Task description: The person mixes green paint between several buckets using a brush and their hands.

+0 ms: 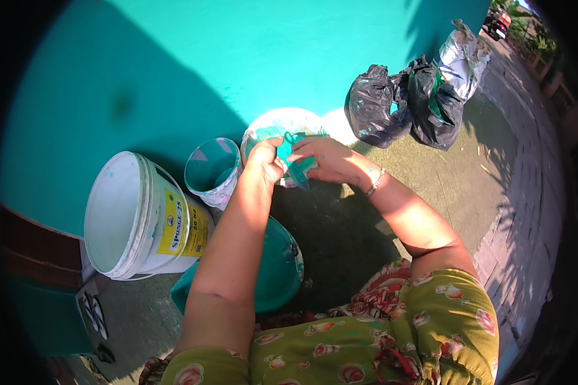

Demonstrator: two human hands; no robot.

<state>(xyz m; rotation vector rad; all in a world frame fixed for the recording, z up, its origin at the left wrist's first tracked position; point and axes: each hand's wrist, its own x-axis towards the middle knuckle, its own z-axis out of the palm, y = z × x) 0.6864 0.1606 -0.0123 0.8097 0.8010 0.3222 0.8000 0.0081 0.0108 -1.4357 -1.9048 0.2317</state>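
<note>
Both hands meet over a wide, paint-smeared white tub [282, 119] beside the teal wall. Between them is a teal, paint-coated piece [284, 153] with a small dark loop at its top and a ragged lower end; its exact kind I cannot make out. My left hand [266, 159] grips its left side, thumb up near the loop. From the right, my right hand [331, 160] has its fingers bent onto the same piece, thumb lower down. Teal paint dots that hand. Close to my left wrist stands a smaller pail [213, 165], teal inside.
A large white bucket [119, 215] with a yellow label leans at the left. Under my left forearm sits a teal basin [282, 263]. Black plastic bags [379, 106] and a whitish bag [462, 61] stand along the wall [270, 51]. Sandals [95, 314] lie lower left.
</note>
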